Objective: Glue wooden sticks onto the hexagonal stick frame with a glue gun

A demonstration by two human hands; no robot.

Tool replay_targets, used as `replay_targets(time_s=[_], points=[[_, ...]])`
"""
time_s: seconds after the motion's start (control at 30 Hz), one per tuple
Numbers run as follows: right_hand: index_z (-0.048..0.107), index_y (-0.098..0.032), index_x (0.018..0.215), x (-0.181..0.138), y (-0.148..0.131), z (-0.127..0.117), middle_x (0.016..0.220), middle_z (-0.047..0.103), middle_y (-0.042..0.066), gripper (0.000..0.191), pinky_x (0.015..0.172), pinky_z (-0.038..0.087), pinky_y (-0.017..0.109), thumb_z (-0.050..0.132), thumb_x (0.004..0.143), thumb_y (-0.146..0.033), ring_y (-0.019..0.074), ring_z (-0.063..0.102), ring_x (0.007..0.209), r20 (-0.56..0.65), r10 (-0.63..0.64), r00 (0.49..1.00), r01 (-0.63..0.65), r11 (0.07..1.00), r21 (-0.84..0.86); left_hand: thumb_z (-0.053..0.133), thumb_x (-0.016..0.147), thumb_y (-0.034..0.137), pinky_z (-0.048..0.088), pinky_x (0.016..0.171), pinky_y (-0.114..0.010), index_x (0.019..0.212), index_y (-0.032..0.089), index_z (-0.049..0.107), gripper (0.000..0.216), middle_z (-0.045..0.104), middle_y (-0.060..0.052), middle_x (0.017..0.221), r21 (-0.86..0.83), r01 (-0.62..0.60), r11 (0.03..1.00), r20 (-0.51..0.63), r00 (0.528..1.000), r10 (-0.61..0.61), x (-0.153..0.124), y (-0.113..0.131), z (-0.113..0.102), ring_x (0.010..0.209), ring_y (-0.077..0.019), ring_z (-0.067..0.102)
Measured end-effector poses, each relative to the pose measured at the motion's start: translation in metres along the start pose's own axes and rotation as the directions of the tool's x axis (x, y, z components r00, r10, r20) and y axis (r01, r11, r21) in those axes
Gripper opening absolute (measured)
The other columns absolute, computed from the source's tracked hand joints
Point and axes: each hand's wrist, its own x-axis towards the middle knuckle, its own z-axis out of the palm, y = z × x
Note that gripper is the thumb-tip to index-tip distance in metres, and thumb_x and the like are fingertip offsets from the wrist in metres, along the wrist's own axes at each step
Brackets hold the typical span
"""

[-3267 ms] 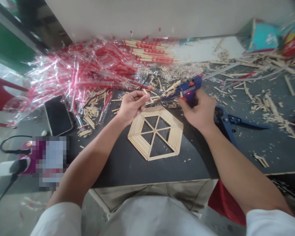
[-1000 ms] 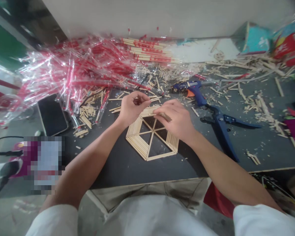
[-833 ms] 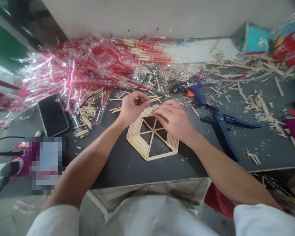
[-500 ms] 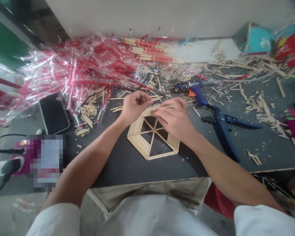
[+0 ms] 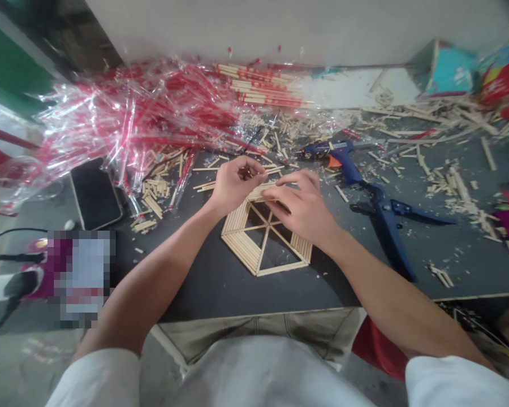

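Pale wooden sticks formed the six-spoked hexagon lying flat on the dark tabletop in the middle of the view. Your left hand was curled at its upper left, thumb and fingertips nearly meeting; whether they pinched anything could not be made out. Your right hand covered the upper right part, fingers loosely bent and slightly spread, and I could not tell if they gripped a stick. The likeliest trouble, I judged, was a knock: a sideways push from either hand could have skewed the rows. The loose sticks near your left hand might have slid underneath and tilted the piece. The blue glue gun, farther to the upper right, might have burned a straying finger if hot.
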Motion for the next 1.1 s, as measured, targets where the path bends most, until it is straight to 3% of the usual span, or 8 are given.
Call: replay_targets(time_s=[0.23, 0.37, 0.57, 0.87, 1.1], points=[[0.067, -0.027, 0.106, -0.001, 0.002, 0.005, 0.093, 0.075, 0.002, 0.009, 0.1, 0.042, 0.045, 0.065, 0.103, -0.019, 0.0235, 0.065, 0.106, -0.001, -0.024, 1.0, 0.024, 0.999, -0.045, 0.077, 0.08, 0.019, 0.043, 0.058, -0.025, 0.078, 0.018, 0.072, 0.005, 0.068, 0.0, 0.072, 0.014, -0.002, 1.0, -0.001, 1.0, 0.002, 0.001, 0.0, 0.0, 0.06, -0.0087, 0.052], [0.068, -0.027, 0.104, 0.0, 0.002, 0.007, 0.087, 0.072, 0.001, 0.008, 0.101, 0.041, 0.046, 0.066, 0.102, -0.02, 0.0238, 0.065, 0.104, -0.029, -0.036, 0.999, 0.034, 0.997, -0.071, 0.076, 0.08, 0.018, 0.044, 0.058, -0.025, 0.079, 0.018, 0.072, 0.004, 0.069, 0.0, 0.074, 0.012, 0.007, 1.0, 0.005, 1.0, -0.007, 0.0, 0.002, 0.0, 0.06, -0.0085, 0.053], [0.068, -0.026, 0.106, 0.0, 0.003, 0.009, 0.096, 0.071, 0.004, 0.007, 0.1, 0.044, 0.044, 0.065, 0.103, -0.02, 0.0233, 0.065, 0.104, -0.06, -0.065, 0.996, 0.06, 0.994, -0.09, 0.077, 0.079, 0.02, 0.042, 0.057, -0.024, 0.079, 0.017, 0.072, 0.005, 0.068, 0.001, 0.069, 0.011, 0.021, 1.0, -0.003, 1.0, -0.021, 0.0, 0.001, 0.0, 0.058, -0.0083, 0.052], [0.073, -0.028, 0.105, -0.001, 0.004, 0.012, 0.101, 0.072, 0.006, 0.006, 0.099, 0.045, 0.046, 0.069, 0.101, -0.026, 0.0254, 0.064, 0.104, -0.02, 0.049, 0.999, -0.05, 0.999, -0.01, 0.077, 0.079, 0.021, 0.044, 0.058, -0.024, 0.079, 0.018, 0.072, 0.006, 0.071, 0.0, 0.073, 0.025, 0.007, 1.0, -0.013, 1.0, -0.006, 0.0, 0.0, 0.0, 0.059, -0.0086, 0.053], [0.075, -0.028, 0.1, 0.001, 0.004, 0.011, 0.092, 0.073, 0.004, 0.007, 0.097, 0.046, 0.044, 0.068, 0.102, -0.027, 0.0232, 0.066, 0.102, -0.024, 0.044, 0.999, -0.044, 0.999, 0.015, 0.076, 0.08, 0.019, 0.046, 0.059, -0.025, 0.079, 0.018, 0.071, 0.006, 0.07, 0.0, 0.073, 0.036, 0.012, 0.999, 0.001, 1.0, -0.012, 0.0, 0.003, -0.001, 0.059, -0.0087, 0.055]])
